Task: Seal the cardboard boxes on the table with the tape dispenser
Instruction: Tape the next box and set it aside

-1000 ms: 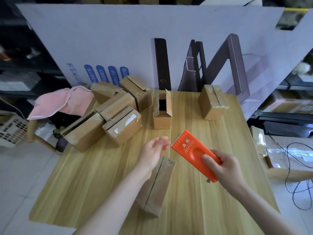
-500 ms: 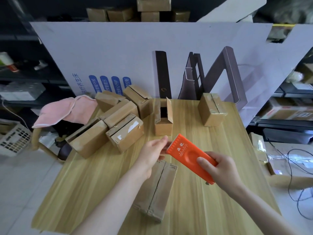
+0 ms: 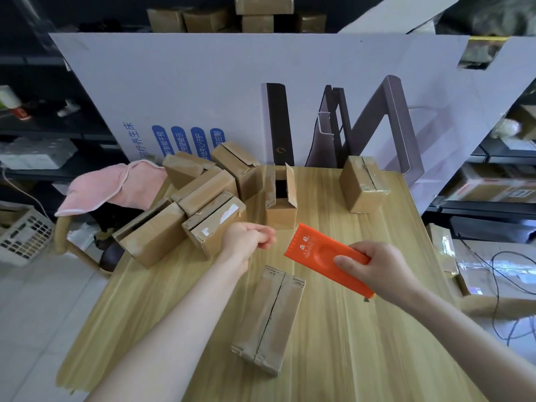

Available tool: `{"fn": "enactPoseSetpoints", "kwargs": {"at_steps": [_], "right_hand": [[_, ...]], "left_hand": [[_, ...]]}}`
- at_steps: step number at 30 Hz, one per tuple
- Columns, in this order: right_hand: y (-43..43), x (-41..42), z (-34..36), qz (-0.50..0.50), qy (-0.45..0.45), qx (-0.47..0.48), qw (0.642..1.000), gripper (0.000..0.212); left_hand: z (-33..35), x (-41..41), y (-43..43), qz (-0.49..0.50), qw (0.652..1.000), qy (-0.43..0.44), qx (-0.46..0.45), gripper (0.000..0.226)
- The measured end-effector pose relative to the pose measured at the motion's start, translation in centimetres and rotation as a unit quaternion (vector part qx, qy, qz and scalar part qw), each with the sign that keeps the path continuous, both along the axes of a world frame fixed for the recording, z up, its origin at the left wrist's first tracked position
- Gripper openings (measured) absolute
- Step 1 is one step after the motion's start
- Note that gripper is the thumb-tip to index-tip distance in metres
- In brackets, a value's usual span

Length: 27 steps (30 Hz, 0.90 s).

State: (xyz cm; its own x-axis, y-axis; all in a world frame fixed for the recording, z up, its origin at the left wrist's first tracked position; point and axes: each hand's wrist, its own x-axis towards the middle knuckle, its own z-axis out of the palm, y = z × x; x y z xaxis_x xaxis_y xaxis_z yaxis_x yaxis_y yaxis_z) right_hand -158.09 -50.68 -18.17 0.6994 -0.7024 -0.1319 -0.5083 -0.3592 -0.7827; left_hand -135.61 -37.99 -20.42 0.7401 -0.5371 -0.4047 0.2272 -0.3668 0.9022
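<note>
My right hand grips the rear half of a flat orange tape dispenser, held above the wooden table with its toothed end pointing left. My left hand pinches its fingertips together just left of that toothed end; the clear tape strip is hard to make out. Below both hands a long cardboard box lies flat, flaps closed with a bare centre seam. Behind it stands a box with open flaps, and another box sits at the back right.
Several more cardboard boxes are piled at the table's back left. A large printed cardboard sheet walls off the back edge. A pink cloth hangs over a chair on the left. Boxes and cables lie on the floor to the right.
My left hand reached the dispenser's toothed end, then drew back to the left with its fingertips pinched. The right hand turned the dispenser flatter and shifted it slightly right.
</note>
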Motion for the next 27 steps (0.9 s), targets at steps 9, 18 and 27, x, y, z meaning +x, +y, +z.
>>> {"fn": "enactPoseSetpoints", "kwargs": {"at_steps": [9,18,27], "right_hand": [[-3.4,-4.8,-3.0,-0.026,0.175,-0.055,0.983,0.025],[-3.3,-2.9,-6.6,-0.015,0.293,-0.084,0.952,0.034],[-2.3,-1.2,-10.3,0.013,0.351,-0.129,0.927,0.037]], "left_hand": [[-6.0,2.7,2.3,0.072,0.995,0.037,0.051,0.002],[-11.9,1.7,1.3,0.085,0.992,0.052,0.074,0.01],[-16.8,0.8,0.6,0.125,0.981,0.08,0.123,0.022]]}}
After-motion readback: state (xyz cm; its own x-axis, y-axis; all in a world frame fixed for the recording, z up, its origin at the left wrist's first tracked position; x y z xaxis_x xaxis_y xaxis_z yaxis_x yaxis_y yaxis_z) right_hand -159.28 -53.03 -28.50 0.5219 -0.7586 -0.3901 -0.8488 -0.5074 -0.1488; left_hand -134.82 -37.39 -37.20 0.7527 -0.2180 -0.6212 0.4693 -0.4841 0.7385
